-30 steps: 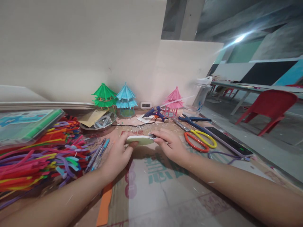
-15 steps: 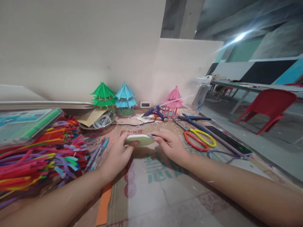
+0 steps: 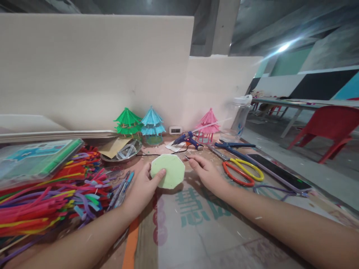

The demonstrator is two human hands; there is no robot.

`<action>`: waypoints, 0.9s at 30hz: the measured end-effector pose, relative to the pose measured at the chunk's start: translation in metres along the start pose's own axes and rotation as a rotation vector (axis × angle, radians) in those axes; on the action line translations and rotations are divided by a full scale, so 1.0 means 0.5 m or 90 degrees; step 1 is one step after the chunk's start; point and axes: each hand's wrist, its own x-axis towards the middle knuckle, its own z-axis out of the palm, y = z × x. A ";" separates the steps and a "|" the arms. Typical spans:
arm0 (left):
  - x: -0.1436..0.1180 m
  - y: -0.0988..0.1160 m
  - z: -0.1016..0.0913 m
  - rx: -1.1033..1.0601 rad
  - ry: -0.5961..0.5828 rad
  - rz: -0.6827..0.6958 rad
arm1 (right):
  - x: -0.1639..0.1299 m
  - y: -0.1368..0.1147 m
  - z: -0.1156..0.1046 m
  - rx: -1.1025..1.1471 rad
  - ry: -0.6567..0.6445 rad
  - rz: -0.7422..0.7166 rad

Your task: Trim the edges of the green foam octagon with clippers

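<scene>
Printed sheeting (image 3: pixel 182 243) covers the worktop closest to the wearer. With the clock face centred on the pale-green octagonal disc (image 3: pixel 170 170), the most room for moving lies at 6 o'clock, over that sheeting. An orange strip (image 3: pixel 131 241) lies at 7, and bundled pipe cleaners (image 3: pixel 53 203) and a few pens (image 3: pixel 122 191) crowd the side from 8 to 9. Next out, the left hand (image 3: pixel 143 183) pinches the disc from 8 o'clock, thumb on its face, so it is the nearer hand. That face is tipped toward the wearer; nearly as wide as long, the disc shows no clear long axis. Opposite, the right hand (image 3: pixel 207 173) closes its fingertips narrowly on a small metallic piece (image 3: pixel 186 157), too small to name, just off the disc's edge at 2 o'clock; whether the two touch is unclear. Scissors (image 3: pixel 243 173) bound the room at 3. Farther off, a blue hot-glue gun (image 3: pixel 181 139) lies at 1. Behind it stand miniature pagodas, a pink pagoda (image 3: pixel 209 125) between 1 and 2, a light-blue pagoda (image 3: pixel 152 125) at 11, before a pale upright panel (image 3: pixel 92 67).
</scene>
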 end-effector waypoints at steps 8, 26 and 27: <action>0.002 -0.011 -0.003 0.039 0.014 0.015 | -0.001 0.003 0.001 -0.023 -0.007 -0.015; -0.016 0.009 -0.003 0.250 -0.008 0.192 | -0.024 -0.023 -0.016 -0.259 -0.019 -0.327; -0.016 0.009 -0.003 0.255 -0.011 0.197 | -0.025 -0.023 -0.016 -0.258 -0.020 -0.333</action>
